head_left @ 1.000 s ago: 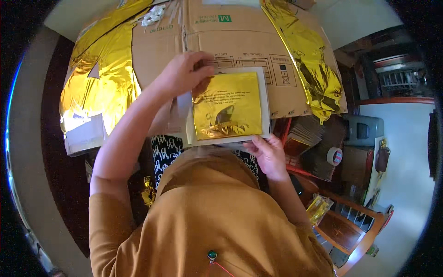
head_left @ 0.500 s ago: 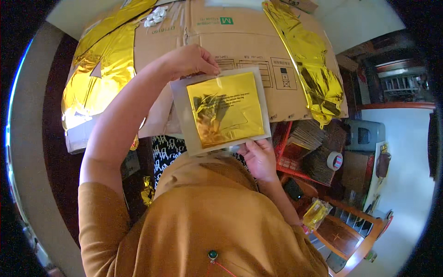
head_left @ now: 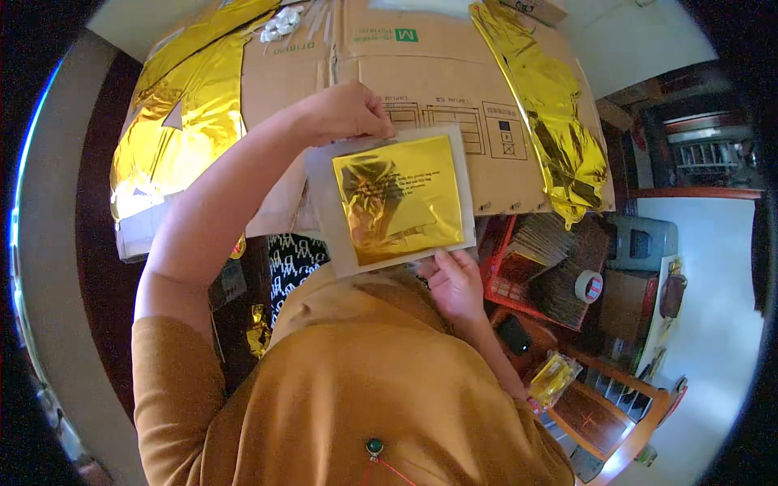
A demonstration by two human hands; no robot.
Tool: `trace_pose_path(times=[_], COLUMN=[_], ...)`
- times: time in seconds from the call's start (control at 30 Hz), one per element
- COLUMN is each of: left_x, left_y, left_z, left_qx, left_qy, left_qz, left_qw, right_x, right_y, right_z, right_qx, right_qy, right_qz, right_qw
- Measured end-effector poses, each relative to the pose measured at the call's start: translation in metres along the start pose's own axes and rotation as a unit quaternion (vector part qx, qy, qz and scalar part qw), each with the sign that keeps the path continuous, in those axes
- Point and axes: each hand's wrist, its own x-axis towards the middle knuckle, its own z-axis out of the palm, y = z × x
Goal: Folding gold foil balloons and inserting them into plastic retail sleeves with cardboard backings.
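Observation:
A frosted clear plastic bag (head_left: 328,219) hangs between my hands, with a folded gold foil sheet (head_left: 433,206) lying flat inside it. Dark print shows across its front. My left hand (head_left: 350,112) reaches over the far side and pinches the bag's top edge, fingers curled. At the lower right corner, my right hand (head_left: 455,283) grips the bag with the thumb on top; its other fingers are partly hidden beneath. Beyond the bag lies a flattened cardboard surface (head_left: 296,73). Gold foil balloons lie on it, one at the left (head_left: 190,146) and one at the right (head_left: 559,130).
A small white bundle (head_left: 282,24) rests at the far left of the cardboard. To my right, a red crate (head_left: 496,267) holds stacked brown pieces and a tape roll (head_left: 588,286). Nearby are a grey bin (head_left: 644,240), a wooden chair (head_left: 596,413) and a bagged gold packet (head_left: 555,377).
The bag has tilted slightly and shifted a little to the right in the picture. Both hands keep their hold on it. The whole view has moved slightly.

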Motion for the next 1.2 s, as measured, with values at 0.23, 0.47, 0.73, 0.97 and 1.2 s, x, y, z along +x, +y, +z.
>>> trace_pose_path(times=[0.23, 0.47, 0.73, 0.97, 1.2], left_x=[-0.008, 0.002, 0.001, -0.001, -0.056], left_y=[0.009, -0.017, -0.038, -0.021, -0.006], left_z=[-0.003, -0.009, -0.005, -0.002, 0.034], left_qx=[0.032, 0.006, -0.157, -0.06, 0.218], left_qy=[-0.014, -0.068, -0.057, 0.011, 0.244], left_qz=[-0.042, -0.032, 0.055, 0.045, 0.248], left_qw=[0.999, 0.997, 0.984, 0.997, 0.912], right_x=[-0.003, -0.004, -0.001, 0.001, 0.012], right_y=[0.003, 0.001, 0.004, 0.003, 0.003], right_z=[-0.001, 0.011, 0.008, 0.016, 0.029], right_qx=[-0.014, 0.003, -0.021, 0.008, -0.018], right_qy=[0.012, 0.025, 0.017, 0.061, 0.107], right_qz=[-0.03, -0.065, -0.082, -0.091, -0.102], right_qw=[0.999, 0.998, 0.996, 0.994, 0.989])
